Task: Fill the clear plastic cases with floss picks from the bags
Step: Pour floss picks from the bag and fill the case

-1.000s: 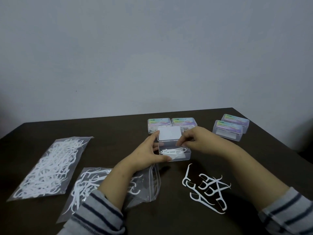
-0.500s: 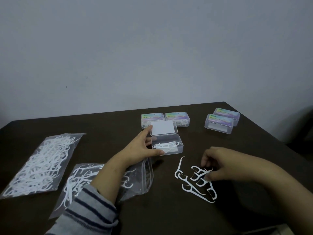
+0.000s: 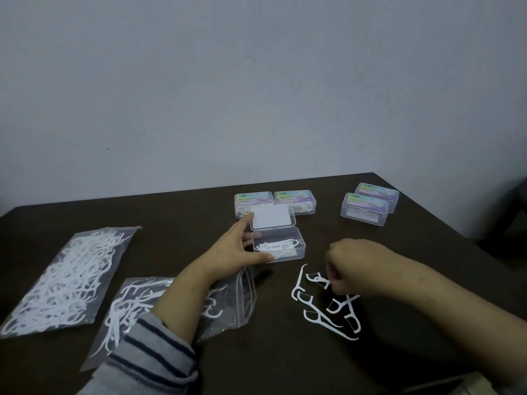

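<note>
An open clear case sits mid-table with its lid folded back and a few white floss picks inside. My left hand holds the case's left side, thumb along its front edge and fingers at the lid. Several loose floss picks lie on the dark table to the right of the case. My right hand is curled over the top of that pile, fingertips pinching a pick. An opened zip bag of picks lies under my left forearm.
A full sealed bag of picks lies at the far left. Two closed labelled cases stand behind the open one, two more at the back right near the table's corner. The table's right edge runs diagonally.
My right hand left the open case, swung down to the loose picks on the right and closed its fingers on one. My left hand kept holding the case.
</note>
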